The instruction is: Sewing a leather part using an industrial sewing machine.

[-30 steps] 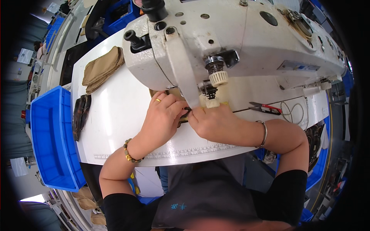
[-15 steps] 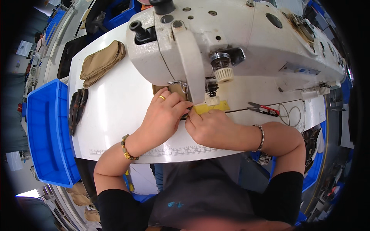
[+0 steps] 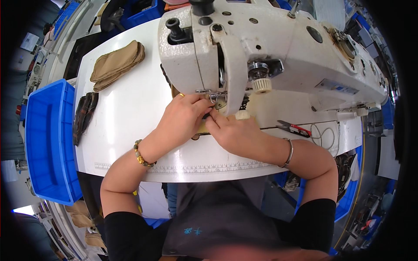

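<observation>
Both my hands are at the needle area of a white sewing machine, fingertips close together just in front of the metal presser foot. My left hand, with a ring and a beaded bracelet, is closed with its fingers pinching the work. Opposite it, my right hand, a metal bangle on its wrist, has thumb and forefinger pinched on the same spot. Dark fabric shows between the fingertips. Behind my left hand peeks the edge of a tan fabric piece; most of the work is hidden by my hands.
A stack of tan fabric pieces lies at the table's far left, with dark patterned fabric nearer. Beside the table stands a blue bin. Red-and-black thread snips lie right of my hand. A printed ruler runs along the front edge.
My hands have shifted slightly up toward the presser foot. They now cover more of the tan piece and the yellow patch beside it. The whole view has shifted a little.
</observation>
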